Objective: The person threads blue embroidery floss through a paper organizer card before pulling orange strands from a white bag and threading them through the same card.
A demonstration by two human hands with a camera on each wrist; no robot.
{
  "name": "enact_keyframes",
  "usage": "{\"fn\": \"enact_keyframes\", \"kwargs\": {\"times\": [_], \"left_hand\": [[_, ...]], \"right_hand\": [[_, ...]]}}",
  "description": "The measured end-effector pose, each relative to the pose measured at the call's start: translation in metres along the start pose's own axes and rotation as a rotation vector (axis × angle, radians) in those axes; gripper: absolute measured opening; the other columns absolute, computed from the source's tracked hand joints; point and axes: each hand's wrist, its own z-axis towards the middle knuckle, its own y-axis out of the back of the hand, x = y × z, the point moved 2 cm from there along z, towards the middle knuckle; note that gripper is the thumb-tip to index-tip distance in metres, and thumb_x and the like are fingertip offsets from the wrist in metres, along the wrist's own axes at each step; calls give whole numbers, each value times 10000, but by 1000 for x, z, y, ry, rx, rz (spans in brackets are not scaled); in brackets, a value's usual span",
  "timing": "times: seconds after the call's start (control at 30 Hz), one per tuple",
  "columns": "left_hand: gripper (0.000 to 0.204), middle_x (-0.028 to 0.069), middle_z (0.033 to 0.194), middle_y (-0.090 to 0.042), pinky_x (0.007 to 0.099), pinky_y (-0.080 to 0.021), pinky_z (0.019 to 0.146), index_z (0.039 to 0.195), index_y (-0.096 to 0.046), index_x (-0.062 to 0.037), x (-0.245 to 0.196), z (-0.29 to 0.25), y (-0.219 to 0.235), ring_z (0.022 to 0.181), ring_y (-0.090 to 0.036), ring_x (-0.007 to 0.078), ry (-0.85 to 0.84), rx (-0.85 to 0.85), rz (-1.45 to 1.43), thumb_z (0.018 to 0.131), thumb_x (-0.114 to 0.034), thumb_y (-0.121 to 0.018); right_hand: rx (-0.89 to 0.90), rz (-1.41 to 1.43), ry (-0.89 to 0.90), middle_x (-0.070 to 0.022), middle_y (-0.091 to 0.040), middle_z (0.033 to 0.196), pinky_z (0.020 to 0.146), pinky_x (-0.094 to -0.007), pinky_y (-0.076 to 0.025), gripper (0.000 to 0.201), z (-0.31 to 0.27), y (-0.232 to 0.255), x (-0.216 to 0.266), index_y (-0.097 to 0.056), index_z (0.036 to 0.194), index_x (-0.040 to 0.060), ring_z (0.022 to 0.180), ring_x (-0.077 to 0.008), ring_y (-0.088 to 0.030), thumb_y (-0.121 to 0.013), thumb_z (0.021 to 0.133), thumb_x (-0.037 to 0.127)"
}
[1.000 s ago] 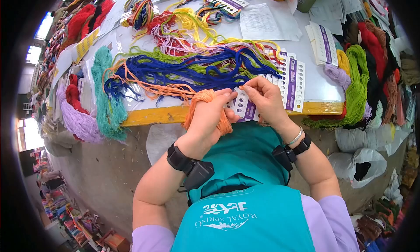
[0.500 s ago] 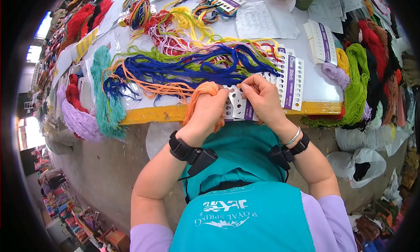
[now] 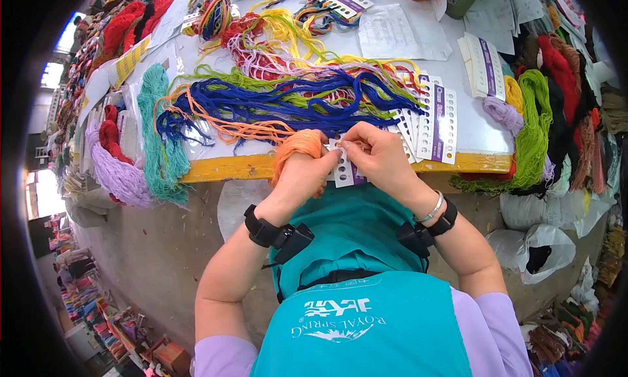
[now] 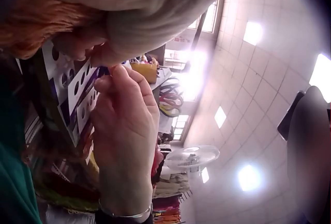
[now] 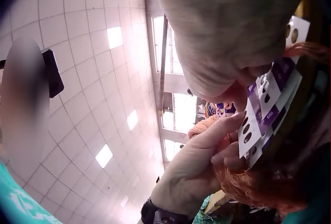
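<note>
A loop of orange embroidery thread (image 3: 292,153) hangs round my left hand (image 3: 303,177), whose thumb and fingers also grip a white-and-purple punched card (image 3: 341,175). Close beside it, my right hand (image 3: 383,160) pinches at the card's upper end with thumb and forefinger. A bit of orange thread shows at those fingertips; most of it is hidden by the fingers. In the right wrist view, the card (image 5: 250,130) has round holes along its edge, and orange strands (image 5: 312,49) hang at its far end. Orange strands trail left from the skein across the table.
Dark blue threads (image 3: 261,105) lie behind the hands, over green, pink and yellow ones. More punched cards (image 3: 437,125) fan out right of the right hand. The table's yellow front edge (image 3: 229,169) runs below. Teal skeins (image 3: 157,125) hang at left, green ones (image 3: 536,109) at right.
My right hand has moved left, closer to my left hand, and the punched card has shifted left with it. Several other cards now show spread out on the table to the right.
</note>
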Motion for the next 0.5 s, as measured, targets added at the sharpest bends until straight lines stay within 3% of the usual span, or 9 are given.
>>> {"fn": "enact_keyframes", "kwargs": {"times": [0.03, 0.23, 0.33, 0.43, 0.5], "left_hand": [[167, -11, 666, -527, 231, -374, 357, 945, -520, -41, 0, 0, 0, 429, -475, 63, -8, 11, 6, 900, -125, -657], [182, -14, 682, -517, 237, -401, 390, 1013, -516, -30, 1, -1, 3, 450, -470, 62, 37, 25, -93, 921, -145, -624], [187, -20, 675, -505, 237, -417, 422, 1055, -526, -23, -2, -2, 5, 465, -454, 53, 77, 50, -217, 936, -150, -594], [199, -24, 661, -495, 233, -422, 438, 1092, -536, -17, -4, -4, 7, 473, -439, 46, 92, 83, -262, 941, -139, -577], [205, -24, 654, -496, 230, -424, 442, 1104, -547, -14, -7, -5, 9, 474, -435, 45, 102, 101, -258, 939, -132, -575]], "right_hand": [[6, -24, -17, -151, -689, 761, 607, -309, -518, 107, 3, -1, 3, -646, 891, -9, 655, -224, -674, -629, 869, 95], [24, 22, -57, -126, -682, 749, 632, -291, -523, 120, 10, -1, -2, -635, 878, -26, 666, -168, -663, -628, 865, 93], [17, 1, 0, -7, -564, 593, 523, -231, -416, 92, 7, -1, -4, -627, 855, -17, 561, -43, -492, -628, 866, 75], [38, -33, -55, -104, -679, 743, 643, -281, -523, 126, 7, 0, 1, -634, 876, -29, 678, -131, -649, -643, 858, 96], [20, -27, -42, -98, -679, 741, 642, -276, -521, 124, 7, -2, 0, -635, 876, -26, 679, -124, -646, -648, 859, 96]]}}
